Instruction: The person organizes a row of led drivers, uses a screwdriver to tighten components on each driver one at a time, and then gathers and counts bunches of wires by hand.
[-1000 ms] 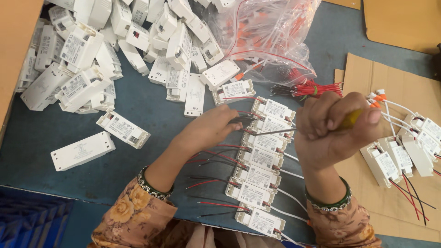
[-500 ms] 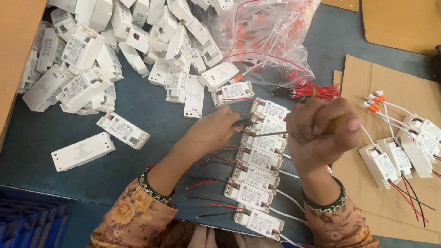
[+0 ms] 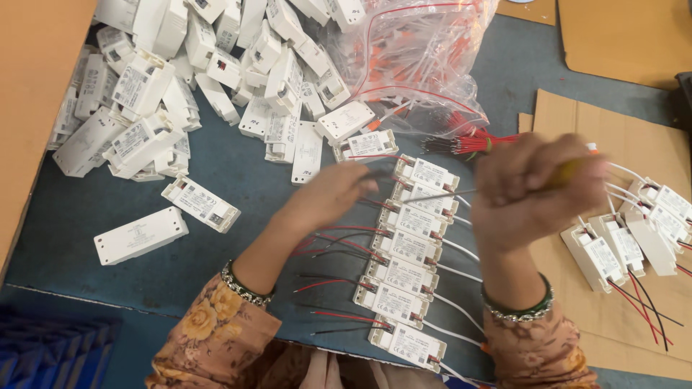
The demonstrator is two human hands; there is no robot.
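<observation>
Bag (image 3: 411,57): clear plastic, red-and-white wires, top centre.
Right hand (image 3: 537,191): fisted on screwdriver (image 3: 461,193), now lower.
Left hand (image 3: 328,194): pinching wire at driver row (image 3: 407,252), unmoved.

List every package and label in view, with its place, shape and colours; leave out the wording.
Clear plastic bag: top centre, crumpled, full of red and white wires.
Cardboard sheet: right, flat, brown, under a few white boxes.
Labels on the row of boxes: centre, between the hands, white rectangles with dark print.
Labels in the heap of boxes: upper left, white rectangles on white cases.
No screens or signs.
</observation>
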